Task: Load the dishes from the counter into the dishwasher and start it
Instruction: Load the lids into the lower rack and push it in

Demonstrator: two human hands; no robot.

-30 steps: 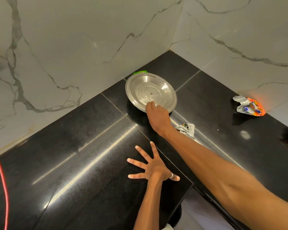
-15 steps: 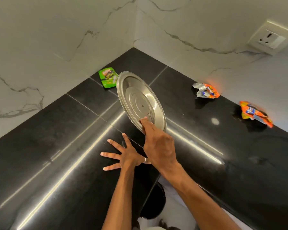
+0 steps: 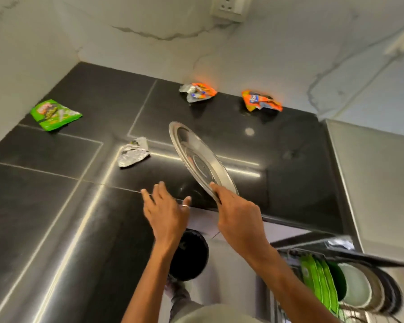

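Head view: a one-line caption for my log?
Right hand grips a tilted steel plate above the black counter; left hand at the counter's edge.

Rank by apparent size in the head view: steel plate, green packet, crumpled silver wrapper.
Largest to smallest:
1. steel plate, clearly largest, though nearest the camera
2. green packet
3. crumpled silver wrapper, somewhat smaller than the packet

Both bare arms reach forward, close together, hands side by side.
The right hand pinches the near rim of a tilted steel plate, thumb on top, its forearm coming in from the lower right. The left hand is palm down just beside it, fingers straight and slightly spread, a ring on the thumb.
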